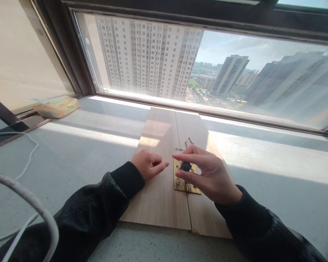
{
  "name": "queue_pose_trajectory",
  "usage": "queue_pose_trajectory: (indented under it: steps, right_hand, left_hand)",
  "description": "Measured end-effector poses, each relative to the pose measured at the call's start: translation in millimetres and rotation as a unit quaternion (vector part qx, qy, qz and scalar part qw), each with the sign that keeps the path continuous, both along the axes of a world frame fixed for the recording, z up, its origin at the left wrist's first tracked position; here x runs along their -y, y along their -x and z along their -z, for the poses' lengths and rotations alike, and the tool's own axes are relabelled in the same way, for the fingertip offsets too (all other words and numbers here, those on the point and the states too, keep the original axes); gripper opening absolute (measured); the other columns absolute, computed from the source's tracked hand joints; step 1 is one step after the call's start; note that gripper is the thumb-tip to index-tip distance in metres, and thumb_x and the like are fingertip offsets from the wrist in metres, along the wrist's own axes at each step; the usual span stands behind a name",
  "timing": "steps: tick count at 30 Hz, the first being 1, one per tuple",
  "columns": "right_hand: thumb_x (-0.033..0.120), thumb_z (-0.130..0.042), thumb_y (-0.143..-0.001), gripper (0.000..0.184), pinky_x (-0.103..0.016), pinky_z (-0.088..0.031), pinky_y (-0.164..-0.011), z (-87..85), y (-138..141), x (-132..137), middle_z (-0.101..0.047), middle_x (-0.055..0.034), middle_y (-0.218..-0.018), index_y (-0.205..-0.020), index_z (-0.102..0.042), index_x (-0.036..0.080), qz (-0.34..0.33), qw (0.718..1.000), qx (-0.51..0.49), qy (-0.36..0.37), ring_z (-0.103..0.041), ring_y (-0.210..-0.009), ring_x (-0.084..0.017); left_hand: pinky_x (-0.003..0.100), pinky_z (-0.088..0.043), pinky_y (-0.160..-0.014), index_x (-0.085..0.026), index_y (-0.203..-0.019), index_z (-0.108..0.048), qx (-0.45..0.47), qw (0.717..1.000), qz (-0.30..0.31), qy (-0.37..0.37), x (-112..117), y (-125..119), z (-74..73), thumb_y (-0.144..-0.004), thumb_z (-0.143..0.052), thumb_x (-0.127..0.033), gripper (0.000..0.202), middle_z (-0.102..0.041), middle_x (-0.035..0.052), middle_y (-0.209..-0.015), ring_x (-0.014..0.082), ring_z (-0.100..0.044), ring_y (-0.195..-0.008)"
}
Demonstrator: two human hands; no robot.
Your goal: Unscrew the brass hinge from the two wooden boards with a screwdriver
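Note:
My right hand point(207, 173) has its thumb and index finger stretched to either side of a small black handle-like object point(185, 166), which sits between them; its lower end is hidden. It is over a brass-coloured hinge point(179, 182), which lies flat across the seam of two wooden boards point(161, 203). Loosely curled, my left hand point(149, 165) hovers above the left board, thumb pointing at the hinge, with nothing visible in it. Just beyond the hinge lie a few screws point(190, 141) on the boards.
The boards rest on a pale speckled sill point(262, 189) below a dark-framed window point(180, 100). A yellowish soft packet point(57, 107) lies at the far left corner. White cables point(30, 196) loop along the left, one passing close to my left sleeve.

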State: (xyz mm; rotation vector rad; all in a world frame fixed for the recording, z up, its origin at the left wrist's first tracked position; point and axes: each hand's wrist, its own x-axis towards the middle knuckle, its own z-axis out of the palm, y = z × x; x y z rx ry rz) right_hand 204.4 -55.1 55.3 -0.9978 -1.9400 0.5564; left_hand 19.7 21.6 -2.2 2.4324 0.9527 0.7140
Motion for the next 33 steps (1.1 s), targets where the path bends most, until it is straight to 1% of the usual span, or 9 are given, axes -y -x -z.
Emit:
queue_pose_trajectory:
  steps: [2,4,8,13,18,22,25,30,33]
  right_hand:
    - [0.021,-0.072,-0.07,0.035,-0.032,-0.047,-0.066,1.8,-0.1,0.5,-0.057,-0.0026,-0.079,-0.104,-0.063,0.02,0.012,1.0,-0.014,0.008,-0.057,-0.073,-0.015]
    - [0.018,-0.074,-0.066,0.031,-0.032,-0.05,-0.066,4.0,-1.1,0.3,-0.059,-0.002,-0.078,-0.093,-0.06,0.018,0.015,0.997,-0.064,0.038,-0.059,-0.072,-0.015]
    - [0.016,-0.074,-0.066,0.023,-0.033,-0.051,-0.064,6.7,-3.4,-0.5,-0.061,-0.003,-0.076,-0.077,-0.054,0.017,-0.012,0.988,-0.133,0.079,-0.06,-0.071,-0.016]
    - [0.022,-0.067,-0.075,0.014,-0.035,-0.05,-0.068,6.0,-3.9,-0.6,-0.065,-0.0074,-0.083,-0.085,-0.06,0.016,-0.048,0.98,-0.135,0.138,-0.061,-0.077,-0.018]
    - [0.026,-0.058,-0.083,0.017,-0.033,-0.046,-0.073,9.0,-4.7,-3.1,-0.063,-0.0063,-0.085,-0.096,-0.061,0.016,-0.107,0.96,-0.177,0.191,-0.058,-0.08,-0.017]
    - [0.029,-0.045,-0.087,0.022,-0.032,-0.038,-0.069,12.4,0.6,-2.1,-0.055,-0.0038,-0.076,-0.097,-0.06,0.015,-0.129,0.948,-0.203,0.209,-0.05,-0.074,-0.015]
    - [0.03,-0.039,-0.086,0.024,-0.031,-0.032,-0.064,14.2,8.7,1.4,-0.045,-0.0013,-0.07,-0.091,-0.057,0.015,-0.129,0.942,-0.21,0.229,-0.04,-0.067,-0.014]
    - [0.029,-0.047,-0.081,0.011,-0.026,-0.024,-0.054,17.0,14.5,3.0,-0.038,0.0035,-0.066,-0.084,-0.045,0.019,-0.15,0.919,-0.242,0.274,-0.029,-0.059,-0.011]
    - [0.03,-0.052,-0.082,0.013,-0.026,-0.028,-0.055,15.7,11.3,-0.4,-0.044,0.0032,-0.065,-0.08,-0.045,0.019,-0.156,0.92,-0.243,0.266,-0.035,-0.058,-0.01]
  left_hand:
    - [0.02,-0.022,-0.047,-0.013,-0.047,-0.041,-0.002,1.0,-0.002,0.0,-0.3,-0.2,0.3,-0.08,-0.048,-0.042,0.045,-0.03,-0.0049,-0.044,0.0054,-0.028,-0.045]
    - [0.02,-0.022,-0.047,-0.013,-0.047,-0.041,-0.003,1.0,-0.004,0.003,-0.7,-0.5,0.8,-0.08,-0.048,-0.042,0.045,-0.031,-0.0049,-0.044,0.0054,-0.028,-0.044]
    - [0.02,-0.022,-0.047,-0.013,-0.047,-0.041,0.0,1.0,-0.011,0.006,-0.9,-0.6,2.5,-0.08,-0.049,-0.041,0.044,-0.031,-0.0048,-0.044,0.0053,-0.028,-0.044]
    - [0.02,-0.022,-0.046,-0.013,-0.047,-0.042,0.009,1.0,-0.007,0.007,-0.3,0.1,3.6,-0.079,-0.049,-0.041,0.043,-0.031,-0.0047,-0.044,0.0053,-0.03,-0.044]
    - [0.021,-0.021,-0.046,-0.013,-0.047,-0.043,0.006,1.0,-0.006,0.007,-0.9,-0.4,4.6,-0.08,-0.048,-0.041,0.043,-0.03,-0.0048,-0.044,0.0053,-0.029,-0.044]
    - [0.021,-0.021,-0.046,-0.013,-0.047,-0.042,0.01,1.0,0.0,0.005,-2.0,-0.6,6.0,-0.08,-0.047,-0.04,0.042,-0.03,-0.0047,-0.044,0.0053,-0.028,-0.044]
    - [0.021,-0.02,-0.046,-0.013,-0.046,-0.04,0.007,1.0,0.003,0.003,-2.4,-0.2,6.1,-0.079,-0.048,-0.039,0.043,-0.028,-0.0048,-0.044,0.0054,-0.027,-0.045]
    - [0.02,-0.022,-0.046,-0.014,-0.047,-0.041,0.002,1.0,-0.003,0.003,-2.3,0.0,5.1,-0.08,-0.046,-0.041,0.043,-0.031,-0.0047,-0.044,0.0055,-0.029,-0.045]
    - [0.021,-0.021,-0.046,-0.014,-0.047,-0.041,-0.001,1.0,-0.002,0.004,-1.9,0.1,4.5,-0.08,-0.046,-0.041,0.043,-0.03,-0.005,-0.044,0.0055,-0.028,-0.045]
